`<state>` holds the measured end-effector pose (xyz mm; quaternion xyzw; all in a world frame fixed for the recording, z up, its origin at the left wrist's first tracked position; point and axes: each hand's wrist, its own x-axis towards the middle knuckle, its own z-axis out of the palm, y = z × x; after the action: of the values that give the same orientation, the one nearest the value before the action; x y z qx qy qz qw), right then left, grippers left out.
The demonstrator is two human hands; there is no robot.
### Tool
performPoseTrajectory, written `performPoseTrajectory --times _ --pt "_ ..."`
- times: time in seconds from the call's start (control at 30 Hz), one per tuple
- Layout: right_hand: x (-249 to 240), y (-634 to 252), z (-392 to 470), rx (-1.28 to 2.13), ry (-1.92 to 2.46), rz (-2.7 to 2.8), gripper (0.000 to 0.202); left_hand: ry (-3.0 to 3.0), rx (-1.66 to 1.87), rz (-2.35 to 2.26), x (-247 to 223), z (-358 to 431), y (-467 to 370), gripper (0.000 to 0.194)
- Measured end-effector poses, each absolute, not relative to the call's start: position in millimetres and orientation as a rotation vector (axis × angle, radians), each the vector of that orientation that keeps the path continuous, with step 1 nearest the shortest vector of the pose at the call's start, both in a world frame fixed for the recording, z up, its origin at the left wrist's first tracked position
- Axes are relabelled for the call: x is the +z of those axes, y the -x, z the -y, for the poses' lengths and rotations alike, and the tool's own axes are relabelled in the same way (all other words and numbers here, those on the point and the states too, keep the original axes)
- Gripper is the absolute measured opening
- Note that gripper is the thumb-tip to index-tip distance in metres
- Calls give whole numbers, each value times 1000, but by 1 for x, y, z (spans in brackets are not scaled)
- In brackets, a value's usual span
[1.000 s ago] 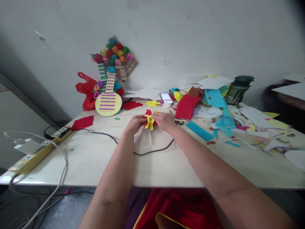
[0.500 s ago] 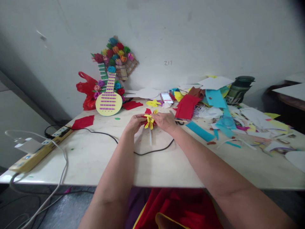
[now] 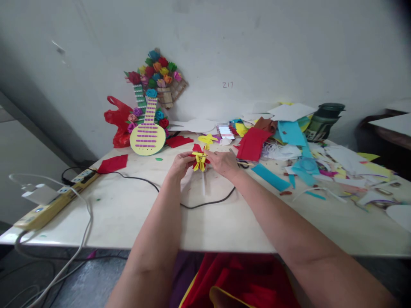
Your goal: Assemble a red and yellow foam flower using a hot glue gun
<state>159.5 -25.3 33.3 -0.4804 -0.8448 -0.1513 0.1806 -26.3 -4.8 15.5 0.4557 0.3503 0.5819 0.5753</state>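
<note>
A red and yellow paper flower [image 3: 201,161] is held over the middle of the table between both hands. My left hand [image 3: 183,164] pinches its red petals from the left side. On the other side, my right hand [image 3: 222,162] has its fingers closed at the yellow petals; the fingertips are partly hidden by the flower. Just below the flower a thin white stick [image 3: 203,184] shows; whether it joins the flower I cannot tell. Behind the hands lies a yellow paper piece [image 3: 207,138].
Left stand a yellow paper lute shape [image 3: 147,139], a red plastic bag [image 3: 118,124] and a power strip [image 3: 56,205] with cables. A black cable [image 3: 205,204] crosses in front. Right are red paper [image 3: 253,143], blue strips [image 3: 270,177], scraps and a green bottle [image 3: 325,122].
The flower has turned and tilted slightly between my fingers, and its yellow petals sit a little differently. Both hands keep nearly the same place. The whole view has shifted slightly.
</note>
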Motion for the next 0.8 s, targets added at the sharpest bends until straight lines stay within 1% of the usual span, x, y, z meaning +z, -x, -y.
performPoseTrajectory --times 0.43,0.8 --pt "31 -158 22 -455 1373 2306 39 -1074 1404 -808 14 3 27 24" --pt "33 -158 24 -420 1374 2325 39 -1083 1402 -796 15 4 27 24"
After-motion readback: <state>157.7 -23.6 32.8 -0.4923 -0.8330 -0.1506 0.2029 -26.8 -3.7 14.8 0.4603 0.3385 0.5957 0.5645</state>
